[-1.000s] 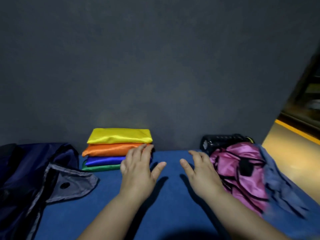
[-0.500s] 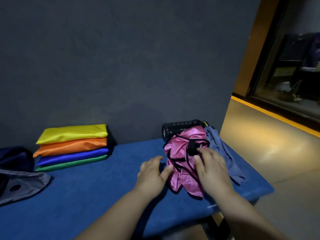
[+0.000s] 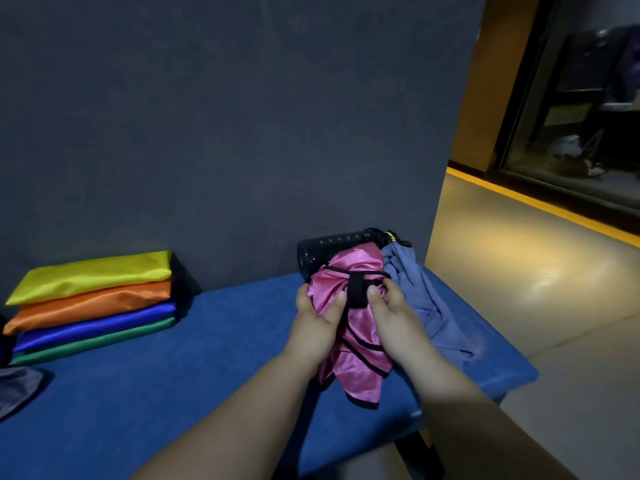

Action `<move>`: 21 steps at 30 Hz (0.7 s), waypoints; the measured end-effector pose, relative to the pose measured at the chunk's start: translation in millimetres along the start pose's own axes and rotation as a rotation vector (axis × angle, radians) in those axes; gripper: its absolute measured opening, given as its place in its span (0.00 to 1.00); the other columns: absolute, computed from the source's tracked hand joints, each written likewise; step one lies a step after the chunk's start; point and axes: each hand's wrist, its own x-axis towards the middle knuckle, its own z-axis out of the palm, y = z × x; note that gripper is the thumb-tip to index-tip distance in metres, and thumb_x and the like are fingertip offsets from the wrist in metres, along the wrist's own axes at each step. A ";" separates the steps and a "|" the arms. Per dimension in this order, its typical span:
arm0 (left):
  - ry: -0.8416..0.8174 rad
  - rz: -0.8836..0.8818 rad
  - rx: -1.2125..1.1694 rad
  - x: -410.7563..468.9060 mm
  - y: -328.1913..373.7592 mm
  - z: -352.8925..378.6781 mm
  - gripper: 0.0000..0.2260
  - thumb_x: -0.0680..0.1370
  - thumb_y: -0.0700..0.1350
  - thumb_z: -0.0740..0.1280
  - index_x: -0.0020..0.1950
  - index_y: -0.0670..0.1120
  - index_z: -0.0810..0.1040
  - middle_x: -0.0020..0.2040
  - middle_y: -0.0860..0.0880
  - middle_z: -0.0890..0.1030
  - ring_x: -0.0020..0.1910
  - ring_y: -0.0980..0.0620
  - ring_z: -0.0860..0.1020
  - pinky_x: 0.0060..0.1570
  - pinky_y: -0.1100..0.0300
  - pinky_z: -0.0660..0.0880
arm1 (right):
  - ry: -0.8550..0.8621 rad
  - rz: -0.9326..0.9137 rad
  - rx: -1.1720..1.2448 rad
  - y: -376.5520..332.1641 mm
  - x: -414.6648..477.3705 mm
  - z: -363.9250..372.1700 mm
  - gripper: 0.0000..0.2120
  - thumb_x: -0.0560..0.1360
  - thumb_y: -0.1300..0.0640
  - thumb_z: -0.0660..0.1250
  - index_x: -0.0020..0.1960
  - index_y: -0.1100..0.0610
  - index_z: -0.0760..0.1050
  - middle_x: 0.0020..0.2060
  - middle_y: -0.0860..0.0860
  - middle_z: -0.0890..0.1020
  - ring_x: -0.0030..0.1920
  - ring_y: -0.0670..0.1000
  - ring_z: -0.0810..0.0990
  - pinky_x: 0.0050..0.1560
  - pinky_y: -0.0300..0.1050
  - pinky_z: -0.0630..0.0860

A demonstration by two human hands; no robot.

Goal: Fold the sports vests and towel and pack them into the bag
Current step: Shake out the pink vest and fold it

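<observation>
The pink vest (image 3: 362, 372), crumpled and edged in black, is bunched between both hands over the blue worktop (image 3: 173, 393). The left grip (image 3: 317, 317) holds its left side, thumb lying across the fabric and fingers curled behind. The right grip (image 3: 391, 313) pinches it from the other side, thumb set just beside a black strap (image 3: 356, 292) at the top of the bundle. The vest's loose end hangs below the two grips towards the near edge of the worktop. Just right of the right grip, touching the vest, lies the blue-grey towel (image 3: 426, 303), unfolded and rumpled. Beyond both grips a black bottle (image 3: 329, 247) lies on its side against the dark wall (image 3: 242, 133), partly hidden by the vest. Well to the left of the left grip four folded vests are stacked: yellow (image 3: 93, 275) on orange (image 3: 93, 304) on blue (image 3: 97, 329) on green (image 3: 97, 344). Farther left still, at the picture's edge, a corner of the bag (image 3: 17, 386) shows.
</observation>
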 end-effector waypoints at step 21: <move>0.230 -0.004 -0.466 -34.4 8.5 -97.1 0.08 0.79 0.39 0.64 0.55 0.45 0.81 0.49 0.41 0.85 0.48 0.43 0.84 0.48 0.52 0.80 | -0.475 -0.233 0.382 -71.2 -53.1 49.4 0.26 0.77 0.34 0.52 0.67 0.47 0.71 0.59 0.43 0.78 0.58 0.43 0.78 0.63 0.43 0.73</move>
